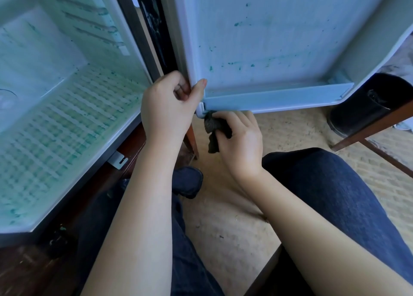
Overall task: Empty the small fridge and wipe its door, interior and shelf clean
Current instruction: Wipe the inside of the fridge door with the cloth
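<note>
The small fridge stands open, its pale interior [55, 83] on the left with greenish stains on the ribbed floor. The open door [268, 38] fills the upper right, speckled with teal spots, and a door shelf rail [274, 94] runs along its bottom. My left hand [167, 103] grips the door's lower hinge-side edge, thumb on the inner face. My right hand [239, 139] holds a dark crumpled cloth [213, 126] pressed up against the underside of the door's bottom corner.
A black cylindrical bin [366, 103] stands at the right behind a wooden furniture rail [375, 126]. Beige carpet [290, 135] lies below the door. My knees in dark jeans [335, 188] are beneath my arms. A small white bracket [118, 160] sits under the fridge's front edge.
</note>
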Motion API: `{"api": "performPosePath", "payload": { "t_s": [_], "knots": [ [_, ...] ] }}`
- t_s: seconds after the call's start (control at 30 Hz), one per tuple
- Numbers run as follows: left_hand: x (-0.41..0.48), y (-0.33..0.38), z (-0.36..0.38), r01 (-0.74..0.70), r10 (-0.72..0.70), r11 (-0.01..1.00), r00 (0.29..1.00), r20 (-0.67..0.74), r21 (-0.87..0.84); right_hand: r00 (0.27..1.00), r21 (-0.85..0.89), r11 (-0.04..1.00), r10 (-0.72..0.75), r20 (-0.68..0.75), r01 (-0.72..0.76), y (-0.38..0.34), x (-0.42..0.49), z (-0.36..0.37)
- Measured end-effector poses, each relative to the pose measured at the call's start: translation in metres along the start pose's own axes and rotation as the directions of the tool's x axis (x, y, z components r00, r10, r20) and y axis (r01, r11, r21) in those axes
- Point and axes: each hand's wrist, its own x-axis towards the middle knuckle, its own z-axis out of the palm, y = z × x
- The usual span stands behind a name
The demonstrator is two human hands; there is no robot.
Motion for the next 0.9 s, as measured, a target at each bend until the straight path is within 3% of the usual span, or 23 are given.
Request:
{"api": "performPosePath", "payload": {
  "t_s": [0.17,0.3,0.43,0.5,0.6,0.77,0.9],
  "knots": [
    [0.002,0.000,0.002,-0.017,0.018,0.999,1.000,-0.022,0.039,0.995,0.000,1.000,-0.031,-0.097,0.032,-0.013,0.001,0.019],
    [0.002,0.000,0.003,-0.022,0.023,0.999,0.999,-0.027,0.042,0.977,0.128,0.988,0.114,-0.182,-0.091,-0.027,0.000,0.027],
    [0.002,0.000,0.002,-0.015,0.016,0.999,0.999,-0.029,0.032,0.969,0.219,0.964,0.188,-0.158,-0.152,-0.031,0.002,0.018],
    [0.002,0.001,0.003,-0.005,0.006,1.000,1.000,-0.029,0.026,0.987,0.241,0.964,0.138,-0.083,-0.114,-0.028,-0.001,0.011],
    [0.001,0.001,0.002,-0.009,0.009,1.000,1.000,-0.019,0.025,0.998,0.200,0.979,-0.033,0.050,0.022,-0.018,-0.021,0.002],
    [0.001,0.001,-0.001,-0.012,0.012,0.999,1.000,-0.003,0.030,0.995,0.156,0.984,0.095,-0.037,-0.088,-0.009,-0.019,0.000],
    [0.001,0.001,-0.001,-0.023,0.023,0.999,1.000,-0.005,0.030,0.995,0.046,0.998,0.036,-0.093,-0.031,-0.010,-0.001,0.008]
  ]
}}
